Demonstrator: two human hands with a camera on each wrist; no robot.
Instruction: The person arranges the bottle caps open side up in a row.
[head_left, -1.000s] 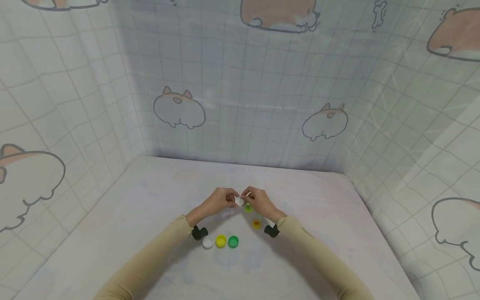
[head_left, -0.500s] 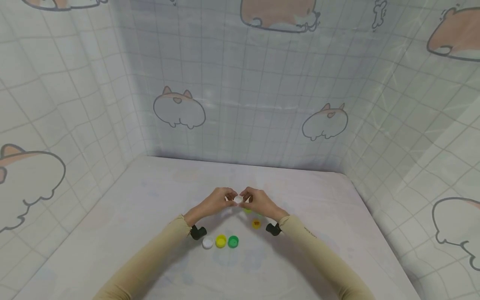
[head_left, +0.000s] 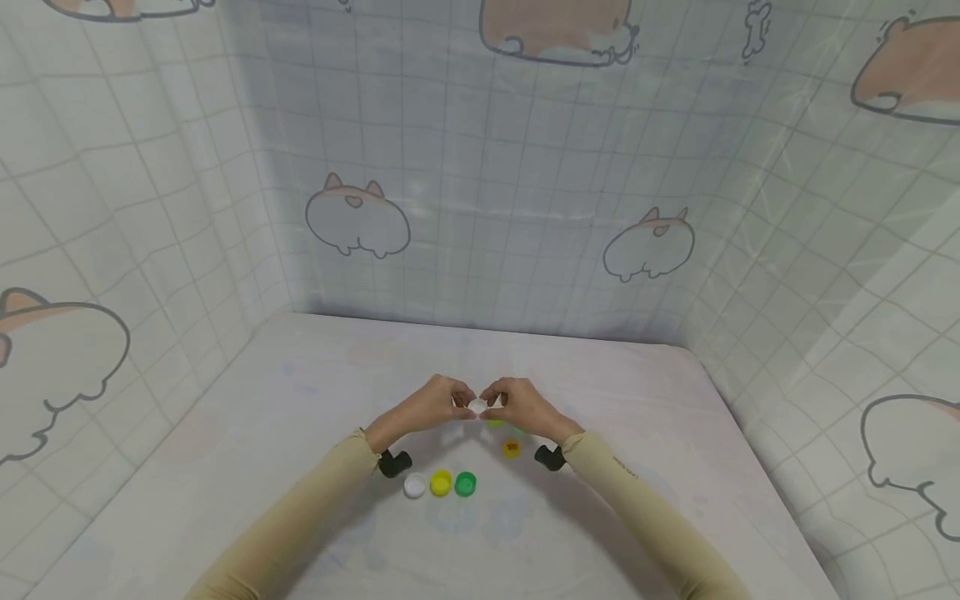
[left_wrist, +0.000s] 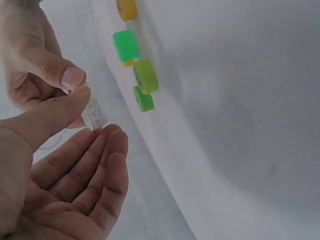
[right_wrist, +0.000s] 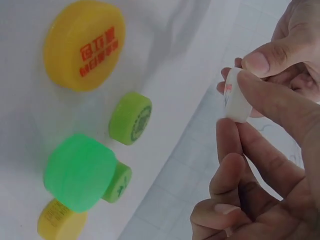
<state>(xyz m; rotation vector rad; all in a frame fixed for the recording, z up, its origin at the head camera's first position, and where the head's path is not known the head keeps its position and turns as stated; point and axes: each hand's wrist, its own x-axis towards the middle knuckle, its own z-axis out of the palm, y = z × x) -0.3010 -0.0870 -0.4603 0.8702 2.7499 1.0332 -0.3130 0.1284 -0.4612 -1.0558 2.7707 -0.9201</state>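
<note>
Between both hands a white bottle cap (head_left: 477, 407) is held up over the table. My left hand (head_left: 437, 403) pinches its left side with thumb and fingertips. From the right, my right hand (head_left: 527, 407) pinches the opposite side the same way. The right wrist view shows the white bottle cap (right_wrist: 237, 97) with a red mark on its face, and in the left wrist view small print runs over the cap (left_wrist: 95, 112). Just below the right hand lie a lime-green cap (right_wrist: 131, 119), partly hidden from the head, and an orange-yellow cap (head_left: 512, 448) with red lettering.
Nearer the person, a white cap (head_left: 415, 486), a yellow cap (head_left: 441, 482) and a green cap (head_left: 466, 484) form a row, hollow side up. Another bright green cap (right_wrist: 80, 172) partly covers a smaller green cap (right_wrist: 118, 182) in the right wrist view. Patterned cloth walls (head_left: 480, 192) enclose the table.
My right hand has shifted its fingers around the white bottle cap, and its wrist has moved slightly right. The cap has turned and sits slightly lower in view than half a second ago.
</note>
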